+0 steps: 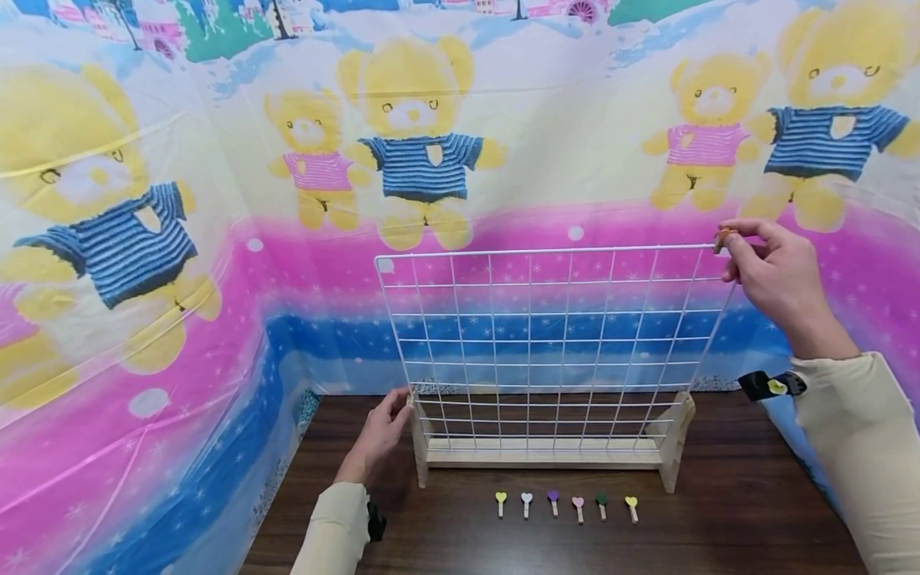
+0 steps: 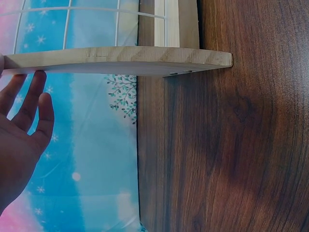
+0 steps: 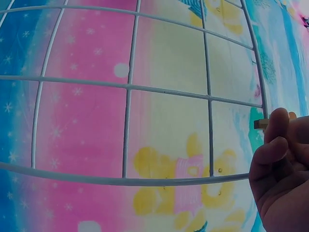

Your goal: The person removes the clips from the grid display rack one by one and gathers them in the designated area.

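Observation:
A white wire grid (image 1: 530,340) stands upright in a wooden stand (image 1: 546,458). At the top right corner of the grid, my right hand (image 1: 779,267) pinches a small wooden clothespin (image 1: 722,239) with an orange top between thumb and forefinger. The right wrist view shows the pin's wooden end (image 3: 259,124) overlapping the top wire; the fingers hide most of the rest. My left hand (image 1: 379,427) holds the upper end of the stand's left wooden side piece (image 2: 116,58), its other fingers resting against the outer face.
In front of the stand several little clothespins with heart tops lie in a row, among them a yellow one (image 1: 501,503), a purple one (image 1: 553,502) and a green one (image 1: 601,505). The dark wooden table (image 1: 747,495) meets a bear-printed cloth (image 1: 546,184) behind and to the left.

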`<action>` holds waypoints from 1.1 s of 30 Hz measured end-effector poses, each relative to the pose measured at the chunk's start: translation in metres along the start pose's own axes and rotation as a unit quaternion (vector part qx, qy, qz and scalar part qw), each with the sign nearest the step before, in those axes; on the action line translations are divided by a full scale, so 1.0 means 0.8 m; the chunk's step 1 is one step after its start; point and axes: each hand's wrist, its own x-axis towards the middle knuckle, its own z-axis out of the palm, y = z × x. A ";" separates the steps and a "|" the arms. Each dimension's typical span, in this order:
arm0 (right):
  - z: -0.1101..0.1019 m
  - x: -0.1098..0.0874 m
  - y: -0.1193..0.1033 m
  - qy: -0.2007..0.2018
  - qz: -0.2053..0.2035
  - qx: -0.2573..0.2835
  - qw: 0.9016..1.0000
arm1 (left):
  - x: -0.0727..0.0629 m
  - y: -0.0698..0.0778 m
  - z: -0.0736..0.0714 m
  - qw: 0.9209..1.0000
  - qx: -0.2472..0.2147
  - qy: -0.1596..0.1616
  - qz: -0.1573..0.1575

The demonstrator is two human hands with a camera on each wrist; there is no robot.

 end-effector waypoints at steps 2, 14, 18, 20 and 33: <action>0.000 0.000 0.000 0.005 0.001 0.001 1.000 | 0.000 0.000 0.000 1.000 0.000 0.000 0.002; 0.004 0.001 0.001 0.033 0.010 0.033 0.999 | 0.002 0.000 0.001 1.000 0.000 0.003 -0.003; 0.001 0.002 0.001 0.028 0.035 0.081 0.996 | 0.002 -0.001 0.002 1.000 0.003 0.003 -0.009; -0.001 0.003 -0.002 0.028 0.044 0.126 0.991 | 0.002 0.000 0.003 1.000 0.005 0.002 -0.011; -0.005 -0.015 0.001 -0.001 0.001 0.101 0.995 | 0.000 0.000 0.002 1.000 0.007 0.005 -0.009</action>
